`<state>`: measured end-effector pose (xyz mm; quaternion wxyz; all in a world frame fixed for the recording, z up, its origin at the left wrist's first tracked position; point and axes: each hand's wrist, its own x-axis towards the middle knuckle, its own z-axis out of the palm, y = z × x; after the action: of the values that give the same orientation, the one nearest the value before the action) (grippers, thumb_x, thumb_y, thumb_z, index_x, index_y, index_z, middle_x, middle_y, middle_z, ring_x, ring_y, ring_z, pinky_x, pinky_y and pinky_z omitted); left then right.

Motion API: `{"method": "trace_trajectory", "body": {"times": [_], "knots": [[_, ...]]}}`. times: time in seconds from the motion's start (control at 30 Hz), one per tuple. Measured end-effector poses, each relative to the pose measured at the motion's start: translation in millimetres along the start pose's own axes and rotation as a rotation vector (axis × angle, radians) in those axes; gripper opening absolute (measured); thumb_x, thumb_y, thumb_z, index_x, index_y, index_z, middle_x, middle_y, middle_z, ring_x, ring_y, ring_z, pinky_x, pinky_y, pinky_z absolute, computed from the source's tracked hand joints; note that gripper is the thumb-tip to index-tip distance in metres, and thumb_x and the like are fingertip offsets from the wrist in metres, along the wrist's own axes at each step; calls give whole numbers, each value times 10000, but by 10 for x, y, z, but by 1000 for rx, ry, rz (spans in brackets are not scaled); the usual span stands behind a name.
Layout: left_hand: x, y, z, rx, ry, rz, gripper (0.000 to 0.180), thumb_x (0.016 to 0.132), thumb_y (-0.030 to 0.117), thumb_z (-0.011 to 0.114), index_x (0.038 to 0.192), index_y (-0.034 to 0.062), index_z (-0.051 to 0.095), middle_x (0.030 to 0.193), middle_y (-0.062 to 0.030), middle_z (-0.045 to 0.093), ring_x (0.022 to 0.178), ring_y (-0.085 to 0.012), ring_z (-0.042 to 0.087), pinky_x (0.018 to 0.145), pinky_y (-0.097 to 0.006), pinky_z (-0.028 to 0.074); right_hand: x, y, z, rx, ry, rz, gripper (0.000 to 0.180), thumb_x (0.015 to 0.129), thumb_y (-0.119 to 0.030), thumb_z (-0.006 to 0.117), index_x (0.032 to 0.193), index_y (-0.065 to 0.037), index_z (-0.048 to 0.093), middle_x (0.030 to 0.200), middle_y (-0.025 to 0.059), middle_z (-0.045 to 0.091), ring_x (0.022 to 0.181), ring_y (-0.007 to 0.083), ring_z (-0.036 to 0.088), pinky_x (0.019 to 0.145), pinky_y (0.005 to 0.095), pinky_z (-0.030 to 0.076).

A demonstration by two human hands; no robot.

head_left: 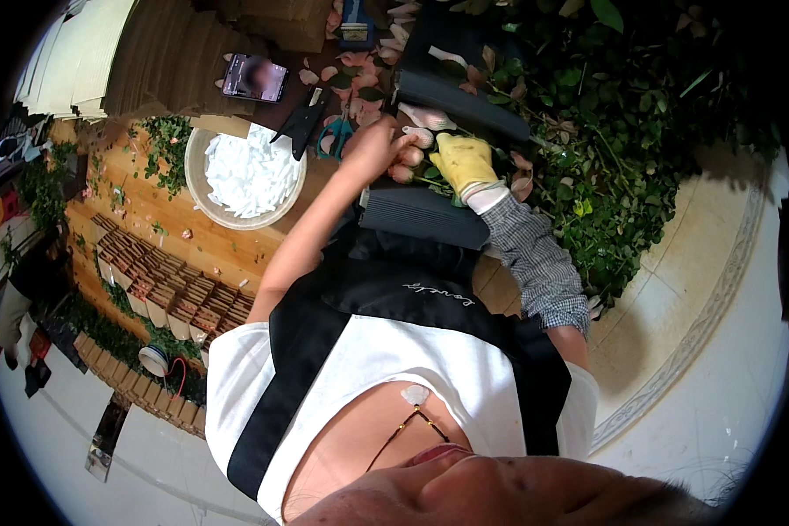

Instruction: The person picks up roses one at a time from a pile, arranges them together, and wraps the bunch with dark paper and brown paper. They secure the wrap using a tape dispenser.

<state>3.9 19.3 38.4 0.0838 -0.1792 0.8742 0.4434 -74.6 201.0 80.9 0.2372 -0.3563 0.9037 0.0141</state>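
Observation:
My bare left hand (375, 147) has its fingers closed at a rosebud in a white net sleeve (419, 137). Another white-sleeved bud (427, 117) lies just beyond it. Pink roses (402, 173) without sleeves sit below my left fingertips. To their right my right hand (463, 164), in a yellow glove and checked sleeve guard, is closed round the rose stems; its fingers partly hide them. Left of my left hand lie teal-handled scissors (336, 138) and a black tool (302, 121). A round pale basket (194, 180) holds many white net sleeves.
Dark ribbed pads border the work spot, one near (425, 217) and one far (465, 103). Cut foliage (622, 167) is heaped on the right. Pink petals (359, 83) litter the far side. A phone (255, 78) lies beside stacked cardboard (167, 66); bundled cartons (171, 285) stand at left.

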Motion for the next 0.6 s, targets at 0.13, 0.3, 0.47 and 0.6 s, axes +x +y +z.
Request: {"method": "trace_trajectory", "body": {"times": [0.13,0.3,0.47,0.6], "knots": [[4,18,82,-12,126,296,235,960,303,689,1005,73,713,884,-167,711,801,-394,688,678,-469,526,64,149,156,-23,98,-83,240,896,-311,727,926,-74,711,870,138,751,836,320,739,731,442,569],[61,46,40,32,71,222,225,945,295,705,991,76,691,891,-159,711,839,-367,697,701,-449,532,74,179,200,2,119,-98,222,872,-276,743,926,-77,660,843,132,724,816,324,719,731,441,560],[91,-409,131,-385,102,11,194,938,187,681,989,3,710,889,-125,719,797,-172,676,696,-332,509,148,226,345,-9,192,-101,204,859,-263,752,903,-89,654,820,120,711,778,313,712,695,441,556],[-108,-564,-270,-704,368,-354,155,960,158,633,929,11,668,890,-76,695,838,-152,650,756,-316,515,54,237,343,25,214,-109,200,878,-263,738,941,-90,660,795,130,703,759,316,710,690,452,555]]}}
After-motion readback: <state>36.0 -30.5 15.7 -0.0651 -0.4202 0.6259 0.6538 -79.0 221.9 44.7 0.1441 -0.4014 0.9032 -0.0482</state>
